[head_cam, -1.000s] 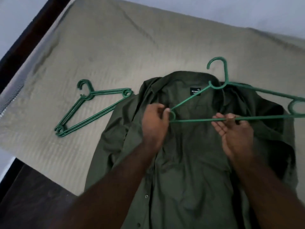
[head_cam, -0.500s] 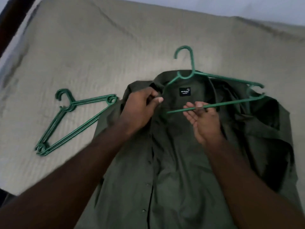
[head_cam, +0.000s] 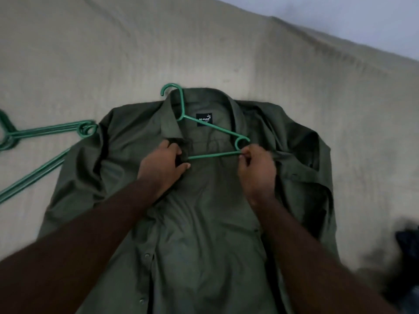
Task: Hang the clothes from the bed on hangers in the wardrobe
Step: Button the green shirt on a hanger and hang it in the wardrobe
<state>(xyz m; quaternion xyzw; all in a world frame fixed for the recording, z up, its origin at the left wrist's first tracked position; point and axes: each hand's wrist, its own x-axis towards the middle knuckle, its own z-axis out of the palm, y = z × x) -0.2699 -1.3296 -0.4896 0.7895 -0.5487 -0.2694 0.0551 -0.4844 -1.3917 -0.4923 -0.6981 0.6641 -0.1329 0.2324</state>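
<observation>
Hanger (head_cam: 214,155) lies crosswise in shirt (head_cam: 204,223); right hand (head_cam: 257,175) pinches its free end, left hand (head_cam: 162,168) clutches shirt front hiding the other.

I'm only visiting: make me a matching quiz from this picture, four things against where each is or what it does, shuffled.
1 left hand
2 right hand
3 spare hangers
4 label

a pinches the hanger's end
b lie on the bed, left of the shirt
c grips the shirt's front edge
d inside the collar

Pairs: 1-c, 2-a, 3-b, 4-d
</observation>
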